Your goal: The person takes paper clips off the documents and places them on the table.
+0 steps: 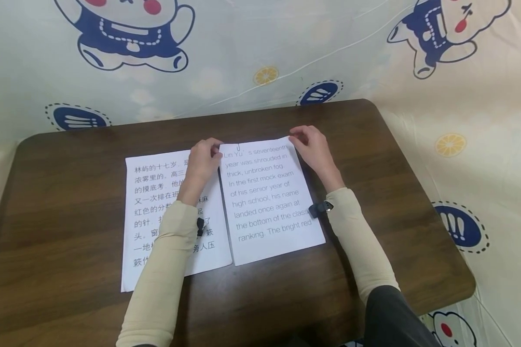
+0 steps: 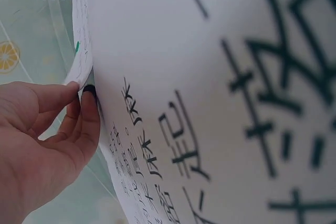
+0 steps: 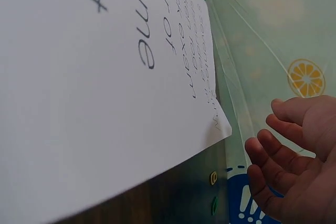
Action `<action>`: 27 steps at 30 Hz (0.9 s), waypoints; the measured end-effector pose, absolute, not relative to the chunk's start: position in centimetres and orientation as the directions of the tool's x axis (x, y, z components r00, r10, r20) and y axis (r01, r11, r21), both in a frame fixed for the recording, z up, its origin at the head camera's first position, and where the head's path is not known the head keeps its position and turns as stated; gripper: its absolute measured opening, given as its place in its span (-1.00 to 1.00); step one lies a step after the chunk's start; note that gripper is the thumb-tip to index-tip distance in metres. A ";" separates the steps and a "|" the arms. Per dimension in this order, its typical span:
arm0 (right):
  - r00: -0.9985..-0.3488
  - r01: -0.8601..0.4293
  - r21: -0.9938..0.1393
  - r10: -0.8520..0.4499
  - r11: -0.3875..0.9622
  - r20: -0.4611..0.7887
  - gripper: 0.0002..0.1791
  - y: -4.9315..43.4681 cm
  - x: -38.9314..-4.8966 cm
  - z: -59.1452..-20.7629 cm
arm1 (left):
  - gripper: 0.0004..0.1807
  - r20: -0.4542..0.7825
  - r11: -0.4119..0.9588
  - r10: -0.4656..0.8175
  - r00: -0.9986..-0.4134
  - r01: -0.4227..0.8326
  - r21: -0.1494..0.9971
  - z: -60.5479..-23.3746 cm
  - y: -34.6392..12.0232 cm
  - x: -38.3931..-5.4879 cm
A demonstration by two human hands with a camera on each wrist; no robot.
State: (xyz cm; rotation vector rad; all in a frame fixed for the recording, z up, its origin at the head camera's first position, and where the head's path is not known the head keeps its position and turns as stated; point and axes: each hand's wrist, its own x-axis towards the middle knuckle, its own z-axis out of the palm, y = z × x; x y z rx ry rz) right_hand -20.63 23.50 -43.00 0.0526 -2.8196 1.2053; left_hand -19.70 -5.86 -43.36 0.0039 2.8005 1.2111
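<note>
Left fingers [image 2: 90, 116]: pinching the English sheet [image 1: 269, 207], top left.
Right fingers [image 3: 278, 148]: loosely curled, just off its corner.
Table [image 1: 69, 207]: under the sheet, Chinese page [image 1: 154, 200] alongside.
Green clip [image 2: 77, 46]: could slip if we tug from the left alone, skewing the sheet.

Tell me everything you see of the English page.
The English page is white, apparently paper, printed in dark text beginning "Lin Yu's seventeenth". It lies slightly turned on the brown table, right of the Chinese page. A small, seemingly green clip sits on its top edge. The left hand pinches its top left corner; the right hand is just off the top right.
</note>
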 end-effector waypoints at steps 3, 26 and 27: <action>-0.996 -0.066 -0.722 0.001 0.689 0.092 -0.63 23.7 -20.6 -42.9 | -0.65 -0.069 0.662 0.037 -0.997 -0.027 0.749 -43.2 -5.9 -19.7; -0.992 -0.076 -0.734 0.022 0.675 0.123 -0.59 24.6 -20.6 -42.1 | -0.66 -0.080 0.534 0.000 -0.997 -0.068 0.843 -42.2 -6.3 -18.9; -0.992 -0.077 -0.735 0.022 0.674 0.124 -0.59 24.6 -20.6 -42.1 | -0.66 -0.075 0.532 -0.002 -0.997 -0.065 0.844 -42.1 -6.3 -18.8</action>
